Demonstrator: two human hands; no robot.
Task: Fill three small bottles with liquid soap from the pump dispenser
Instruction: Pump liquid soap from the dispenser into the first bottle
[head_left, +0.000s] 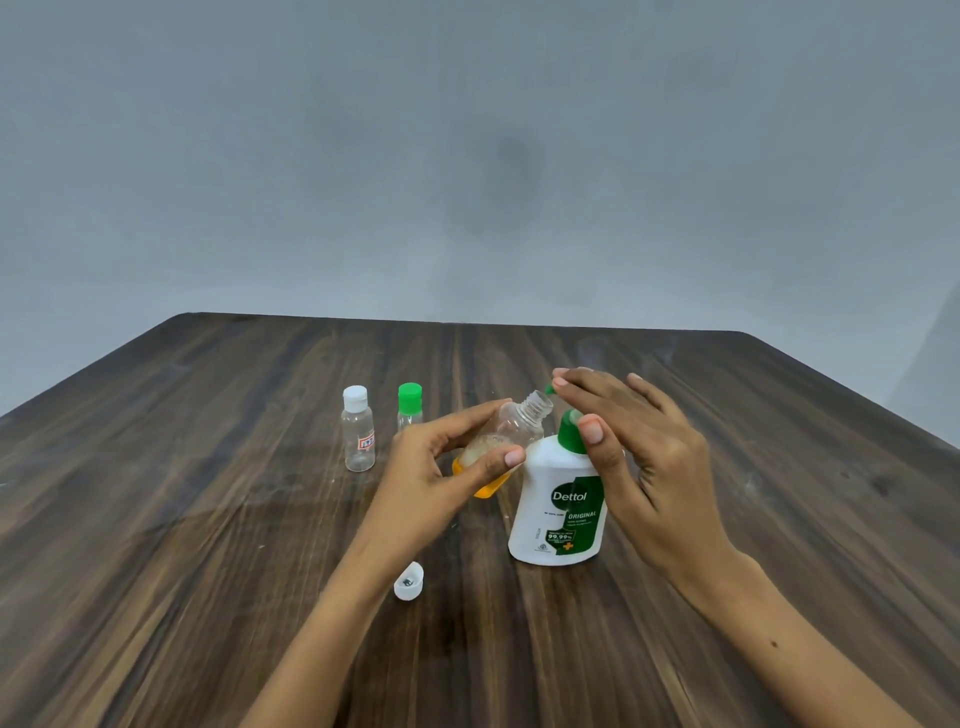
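Observation:
My left hand grips a small clear bottle, tilted with its open neck up to the right, just under the green nozzle tip. Orange soap pools in its lower end. The white soap dispenser with a green pump stands upright beside it. My right hand lies flat over the pump head with straight fingers. Two more small bottles stand at the left: one with a white cap and one with a green cap, partly hidden behind my left hand. Both look empty.
A loose white cap lies on the dark wooden table in front of my left wrist. A grey wall rises behind the table's far edge.

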